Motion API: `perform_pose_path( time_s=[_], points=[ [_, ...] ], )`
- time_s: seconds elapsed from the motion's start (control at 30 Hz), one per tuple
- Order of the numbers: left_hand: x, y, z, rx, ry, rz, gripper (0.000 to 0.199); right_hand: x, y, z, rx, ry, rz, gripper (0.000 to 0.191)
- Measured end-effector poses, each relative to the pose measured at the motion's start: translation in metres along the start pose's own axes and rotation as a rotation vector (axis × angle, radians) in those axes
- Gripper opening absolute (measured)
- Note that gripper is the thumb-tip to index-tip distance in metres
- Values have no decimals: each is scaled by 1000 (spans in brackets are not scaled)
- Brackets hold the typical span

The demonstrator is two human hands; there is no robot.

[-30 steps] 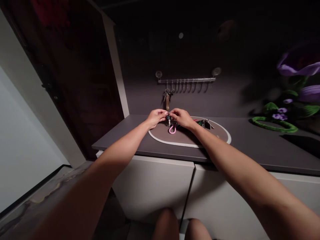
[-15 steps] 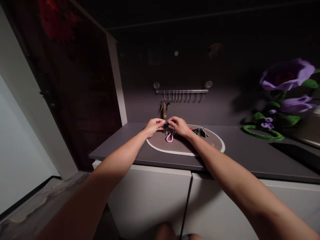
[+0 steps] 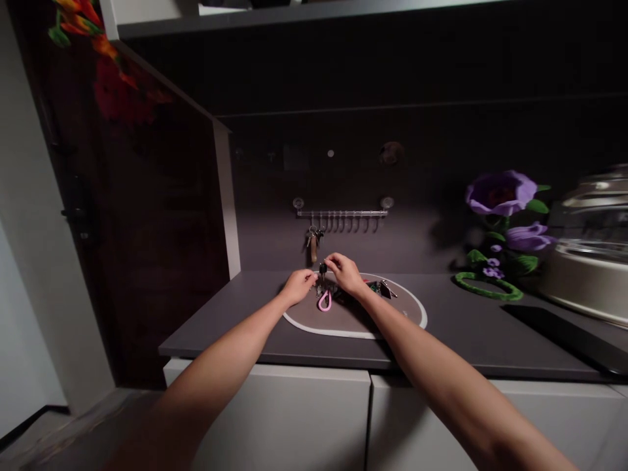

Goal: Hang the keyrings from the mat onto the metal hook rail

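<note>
My right hand (image 3: pixel 343 271) pinches a small bunch of keys (image 3: pixel 322 268) that hangs from its fingertips above the mat. To its left, my left hand (image 3: pixel 299 286) is closed beside some keys; what its fingertips hold, if anything, is too small to make out. Below the hands a pink loop strap (image 3: pixel 324 301) lies on the brown oval mat (image 3: pixel 353 325) with a white rim. More keys (image 3: pixel 386 289) rest on the right part of the mat. On the wall, a key ring with a brown fob (image 3: pixel 314 248) hangs from the left end of a clear hook rail (image 3: pixel 342 213).
Purple artificial flowers (image 3: pixel 501 195) with a green ring base stand on the grey counter (image 3: pixel 456 333) at the right. Beside them are a dark flat object (image 3: pixel 559 333) and a cream container (image 3: pixel 583 281). A shelf (image 3: pixel 314 19) overhangs the counter.
The view has tilted up and shifted right. My hands have moved apart, and my right hand has lifted the small bunch of keys away from my left.
</note>
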State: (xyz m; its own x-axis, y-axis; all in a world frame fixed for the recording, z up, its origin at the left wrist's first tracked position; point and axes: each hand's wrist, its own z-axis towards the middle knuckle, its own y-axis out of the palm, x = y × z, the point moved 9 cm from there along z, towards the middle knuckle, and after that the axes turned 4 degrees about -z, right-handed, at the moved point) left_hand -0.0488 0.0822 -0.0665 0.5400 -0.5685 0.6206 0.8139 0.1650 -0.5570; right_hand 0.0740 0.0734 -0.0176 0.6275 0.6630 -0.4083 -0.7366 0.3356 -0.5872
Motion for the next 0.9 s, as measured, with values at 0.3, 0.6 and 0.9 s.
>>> perform_pose_path(
  time_s=[0.3,0.6,0.9],
  points=[
    [12,4,-2,-23,73,109,31,10,-24,41,173,107,-39,21],
    [9,3,0,-3,66,151,33,35,-28,82,330,283,18,22],
    [7,5,2,-19,67,149,33,46,-25,92,414,443,24,26]
  ],
)
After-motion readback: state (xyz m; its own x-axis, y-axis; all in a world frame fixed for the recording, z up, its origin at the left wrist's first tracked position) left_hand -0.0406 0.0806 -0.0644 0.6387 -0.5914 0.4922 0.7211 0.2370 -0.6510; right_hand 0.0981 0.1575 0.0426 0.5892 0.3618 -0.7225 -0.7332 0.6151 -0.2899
